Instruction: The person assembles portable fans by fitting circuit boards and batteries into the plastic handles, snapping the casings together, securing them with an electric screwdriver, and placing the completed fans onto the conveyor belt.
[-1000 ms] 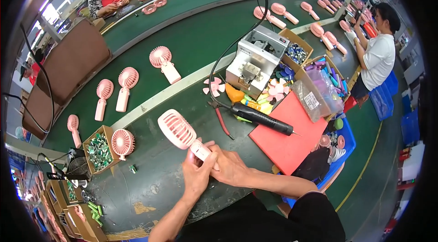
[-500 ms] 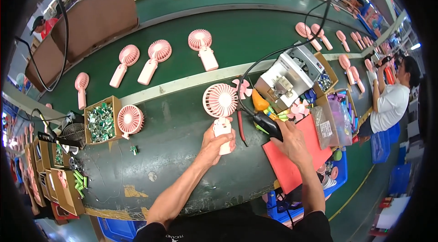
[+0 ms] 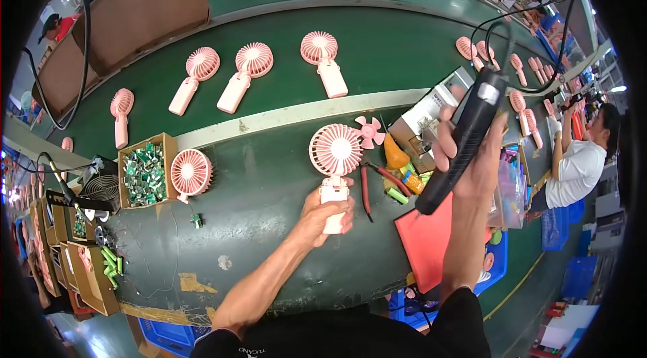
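A pink handheld fan (image 3: 335, 186) stands upright in front of me, its slatted round head at the top. My left hand (image 3: 323, 216) is closed around its pale handle, thumb across the front. Up at the right, my right hand (image 3: 475, 156) is around a black electric screwdriver (image 3: 461, 139) that tilts with its lower end toward the workbench. The fingers curl loosely behind the tool and their tips show on its left side. A black cord leaves its top end. A loose pink fan blade (image 3: 369, 132) lies just behind the fan head.
A box of green circuit boards (image 3: 145, 172) and a round pink fan head (image 3: 191, 172) are at left. Red-handled pliers (image 3: 367, 193), a red sheet (image 3: 426, 243) and a grey machine (image 3: 424, 112) are at right. Several pink fans (image 3: 254, 61) lie on the green conveyor belt (image 3: 283, 24).
My right hand has lifted the electric screwdriver up from beside the fan, away to the right. The left hand still grips the fan. The view has shifted slightly.
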`<state>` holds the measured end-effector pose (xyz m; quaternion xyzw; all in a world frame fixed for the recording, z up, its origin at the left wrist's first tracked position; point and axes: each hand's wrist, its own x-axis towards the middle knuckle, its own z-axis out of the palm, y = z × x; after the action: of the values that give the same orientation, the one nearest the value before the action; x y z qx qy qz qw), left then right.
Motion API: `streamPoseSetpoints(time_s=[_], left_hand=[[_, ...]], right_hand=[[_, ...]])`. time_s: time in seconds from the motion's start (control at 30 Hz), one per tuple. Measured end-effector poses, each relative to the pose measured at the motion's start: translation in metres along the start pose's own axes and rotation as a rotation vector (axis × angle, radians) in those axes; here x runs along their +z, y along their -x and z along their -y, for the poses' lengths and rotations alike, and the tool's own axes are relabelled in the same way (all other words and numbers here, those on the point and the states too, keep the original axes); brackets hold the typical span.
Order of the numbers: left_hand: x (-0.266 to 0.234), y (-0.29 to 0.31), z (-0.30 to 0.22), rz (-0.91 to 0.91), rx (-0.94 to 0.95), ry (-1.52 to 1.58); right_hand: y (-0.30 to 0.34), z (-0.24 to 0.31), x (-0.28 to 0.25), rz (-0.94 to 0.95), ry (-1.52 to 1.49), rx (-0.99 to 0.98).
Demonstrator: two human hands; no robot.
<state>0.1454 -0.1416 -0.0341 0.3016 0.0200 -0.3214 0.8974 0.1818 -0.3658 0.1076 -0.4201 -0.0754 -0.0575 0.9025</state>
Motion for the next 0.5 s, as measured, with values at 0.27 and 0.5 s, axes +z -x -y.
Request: streamPoseSetpoints(time_s=[0.27,0.5], left_hand=[[-0.002,-0.002,-0.003,-0.006,-0.033,-0.015],[0.002,-0.004,-0.006,-0.056,-0.115,-0.047]], right_hand=[[-0.016,-0.036,0.047,0.138,-0.065,-0.164],[-0.01,-0.07,0.042,0.155,0.201,-0.34]])
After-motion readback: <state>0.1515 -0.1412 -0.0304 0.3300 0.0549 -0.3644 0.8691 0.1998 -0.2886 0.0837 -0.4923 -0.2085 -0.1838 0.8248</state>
